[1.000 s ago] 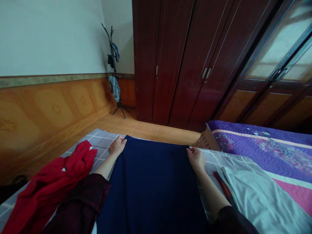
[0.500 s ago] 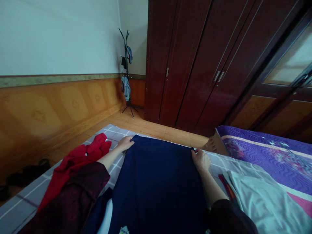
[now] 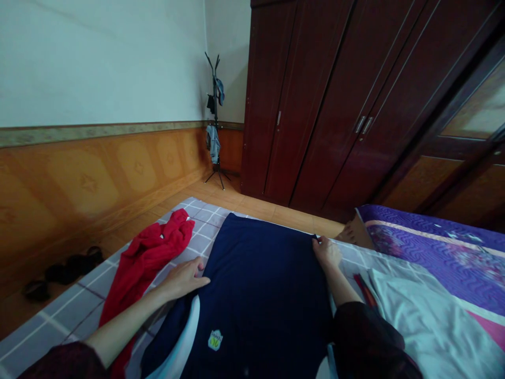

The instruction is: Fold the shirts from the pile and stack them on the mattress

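Note:
A navy blue shirt [image 3: 264,273] with pale side panels and a small badge lies spread on the grey checked bed sheet [image 3: 51,326]. My right hand [image 3: 328,255] pinches the shirt's far right corner. Beside the shirt's left edge is my left hand [image 3: 185,279], its thumb and fingers apart, holding nothing. A crumpled red garment [image 3: 145,258] rests on the sheet to the left of that hand. To the right of my right forearm lies a pale grey-green garment [image 3: 430,321].
Beyond the bed stand a dark red wardrobe [image 3: 315,105] and a black coat rack [image 3: 216,116] with clothes on it. A purple patterned bed [image 3: 434,242] is at the right. Dark shoes [image 3: 67,268] sit on the floor at the left.
My left hand has let go of the shirt's far left corner and come back nearer along its left edge. The badge shows more fully. The view has shifted slightly left.

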`<action>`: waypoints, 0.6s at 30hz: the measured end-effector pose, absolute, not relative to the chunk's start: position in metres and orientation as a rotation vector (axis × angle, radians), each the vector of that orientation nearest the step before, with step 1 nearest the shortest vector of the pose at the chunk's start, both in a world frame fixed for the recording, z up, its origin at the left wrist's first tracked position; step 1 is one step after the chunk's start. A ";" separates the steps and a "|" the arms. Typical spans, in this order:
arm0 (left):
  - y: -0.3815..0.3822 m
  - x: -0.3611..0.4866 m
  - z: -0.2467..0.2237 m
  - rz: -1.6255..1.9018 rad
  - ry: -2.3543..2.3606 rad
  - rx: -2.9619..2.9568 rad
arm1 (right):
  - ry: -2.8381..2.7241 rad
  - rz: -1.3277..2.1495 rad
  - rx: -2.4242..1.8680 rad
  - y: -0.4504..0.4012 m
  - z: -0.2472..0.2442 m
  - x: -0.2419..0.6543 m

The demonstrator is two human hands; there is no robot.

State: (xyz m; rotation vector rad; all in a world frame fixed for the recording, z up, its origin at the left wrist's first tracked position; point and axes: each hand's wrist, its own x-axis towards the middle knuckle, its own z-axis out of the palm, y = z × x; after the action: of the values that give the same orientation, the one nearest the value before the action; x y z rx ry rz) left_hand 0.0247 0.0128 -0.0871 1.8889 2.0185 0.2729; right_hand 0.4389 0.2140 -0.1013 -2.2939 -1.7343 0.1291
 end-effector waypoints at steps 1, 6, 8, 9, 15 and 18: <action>0.005 0.026 -0.087 0.264 1.999 1.884 | -1.757 0.143 -2.278 0.211 -0.099 0.438; -0.016 0.036 -0.084 0.259 1.832 1.948 | -1.912 0.252 -2.155 0.182 -0.084 0.440; -0.020 0.034 -0.086 0.297 1.754 1.953 | -1.976 0.291 -2.106 0.156 -0.076 0.445; -0.021 0.031 -0.088 0.330 1.722 1.928 | -2.008 0.303 -2.080 0.140 -0.071 0.449; -0.029 -0.003 -0.099 0.349 1.827 1.813 | -2.109 0.297 -1.958 0.003 -0.068 0.491; -0.038 -0.007 -0.084 0.099 2.120 1.974 | -2.106 0.204 -1.971 -0.057 -0.085 0.505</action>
State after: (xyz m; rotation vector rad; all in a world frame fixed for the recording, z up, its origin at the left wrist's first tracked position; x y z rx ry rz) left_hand -0.0073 -0.0381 -0.0840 1.9745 2.1195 0.0988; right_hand 0.5053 -0.0574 -0.0850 -1.9711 -2.1065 0.2044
